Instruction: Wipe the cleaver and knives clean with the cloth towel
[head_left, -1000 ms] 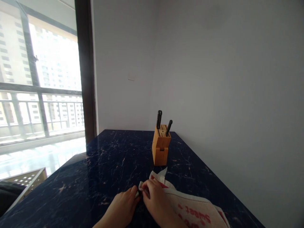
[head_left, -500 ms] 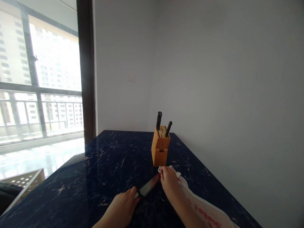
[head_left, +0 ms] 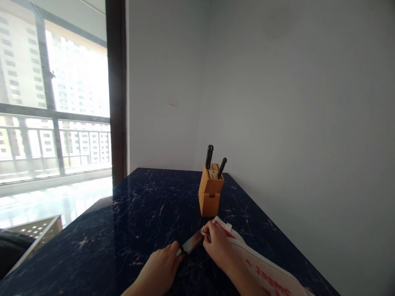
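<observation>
My left hand (head_left: 161,269) is closed around the handle of a knife (head_left: 191,244), whose blade points away toward the knife block. My right hand (head_left: 217,246) pinches a white cloth with red lettering (head_left: 262,273) around the far part of the blade. The cloth trails back to the right under my right forearm. Both hands rest low over the dark blue marbled countertop (head_left: 148,213).
A wooden knife block (head_left: 210,192) with two black-handled knives stands just beyond the hands, near the grey wall on the right. A large window with a dark frame (head_left: 116,94) is at the left. A pale perforated box (head_left: 33,232) sits below the counter's left edge.
My right hand with the cloth slid along the blade from near the handle out to the tip, then came back slightly. My left hand has stayed on the handle.
</observation>
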Motion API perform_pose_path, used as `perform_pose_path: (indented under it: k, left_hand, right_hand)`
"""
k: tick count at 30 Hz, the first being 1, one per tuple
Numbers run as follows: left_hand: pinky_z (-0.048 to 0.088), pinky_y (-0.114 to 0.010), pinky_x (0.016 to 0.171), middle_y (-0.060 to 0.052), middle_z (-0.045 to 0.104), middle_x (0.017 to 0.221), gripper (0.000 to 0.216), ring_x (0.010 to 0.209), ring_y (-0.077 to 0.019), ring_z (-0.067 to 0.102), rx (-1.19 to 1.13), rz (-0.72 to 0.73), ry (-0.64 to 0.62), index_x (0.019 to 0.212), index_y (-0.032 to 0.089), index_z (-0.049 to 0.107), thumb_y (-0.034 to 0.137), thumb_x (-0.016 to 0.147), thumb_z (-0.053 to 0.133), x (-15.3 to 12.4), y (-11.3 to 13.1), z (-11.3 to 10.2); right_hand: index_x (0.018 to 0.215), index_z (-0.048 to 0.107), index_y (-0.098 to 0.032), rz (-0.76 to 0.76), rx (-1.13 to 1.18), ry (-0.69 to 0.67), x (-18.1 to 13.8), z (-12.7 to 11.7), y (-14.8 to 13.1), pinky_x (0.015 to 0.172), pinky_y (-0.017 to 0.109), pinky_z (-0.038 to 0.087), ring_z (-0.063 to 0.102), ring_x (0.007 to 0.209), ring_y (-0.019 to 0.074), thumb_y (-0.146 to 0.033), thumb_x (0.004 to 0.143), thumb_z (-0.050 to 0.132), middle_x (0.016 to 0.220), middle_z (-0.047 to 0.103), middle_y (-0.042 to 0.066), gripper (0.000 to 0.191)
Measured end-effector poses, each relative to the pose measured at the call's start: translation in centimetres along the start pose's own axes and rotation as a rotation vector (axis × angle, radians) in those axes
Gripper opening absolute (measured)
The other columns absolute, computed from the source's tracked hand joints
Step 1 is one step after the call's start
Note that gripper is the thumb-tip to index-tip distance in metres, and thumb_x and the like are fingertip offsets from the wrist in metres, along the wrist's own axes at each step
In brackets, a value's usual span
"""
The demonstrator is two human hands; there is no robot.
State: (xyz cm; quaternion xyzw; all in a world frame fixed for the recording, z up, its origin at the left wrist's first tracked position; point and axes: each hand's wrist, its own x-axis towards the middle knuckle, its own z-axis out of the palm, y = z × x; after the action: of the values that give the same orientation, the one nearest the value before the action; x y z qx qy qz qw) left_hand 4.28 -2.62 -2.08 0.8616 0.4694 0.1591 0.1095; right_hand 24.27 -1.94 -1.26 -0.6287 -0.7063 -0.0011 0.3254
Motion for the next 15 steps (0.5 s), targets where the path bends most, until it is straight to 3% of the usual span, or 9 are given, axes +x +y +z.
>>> perform_pose_path:
  k: [7,15]
  left_hand:
    - [0.043,-0.025,0.07,-0.005,0.064,0.086,0.023,0.082,-0.0183,0.062,0.01,0.005,-0.018,0.09,0.021,0.049,0.03,0.09,0.027,0.1,0.1,0.0]
    - [0.043,-0.027,0.076,-0.006,0.064,0.09,0.023,0.087,-0.0193,0.061,0.024,-0.023,-0.065,0.095,0.021,0.049,0.027,0.09,0.027,0.1,0.9,-0.8]
  right_hand:
    - [0.078,0.054,-0.02,-0.143,0.196,-0.154,-2.2,0.2,-3.9,0.078,0.024,0.038,0.051,0.086,0.0154,-0.005,0.068,0.046,0.083,0.057,0.001,0.02]
    - [0.077,0.056,-0.02,-0.043,0.273,-0.127,-2.0,0.6,-4.7,0.075,0.022,0.039,0.053,0.084,0.0146,-0.004,0.071,0.047,0.08,0.058,0.001,0.019]
